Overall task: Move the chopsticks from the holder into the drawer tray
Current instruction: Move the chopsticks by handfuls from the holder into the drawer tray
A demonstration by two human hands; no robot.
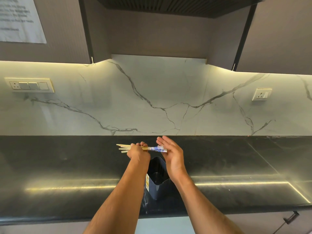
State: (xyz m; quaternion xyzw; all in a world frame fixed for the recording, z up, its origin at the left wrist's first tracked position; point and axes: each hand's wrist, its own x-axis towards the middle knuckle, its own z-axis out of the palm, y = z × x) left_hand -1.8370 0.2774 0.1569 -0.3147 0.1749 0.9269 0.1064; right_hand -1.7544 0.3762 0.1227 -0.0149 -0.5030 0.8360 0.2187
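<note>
Above the dark blue plastic holder (158, 176) | left hand (138, 153) fisted round bundle of pale wooden chopsticks (135, 147), held level | right hand (170, 153) open, fingers together, palm squaring their blue-patterned ends | holder looked emptied | next: carry to drawer tray, unseen.

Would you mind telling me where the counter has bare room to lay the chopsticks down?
The black counter is bare left of the left hand, below the switch panel, and right of the right hand, below the socket. The middle is crowded: the holder stands between the forearms.
</note>
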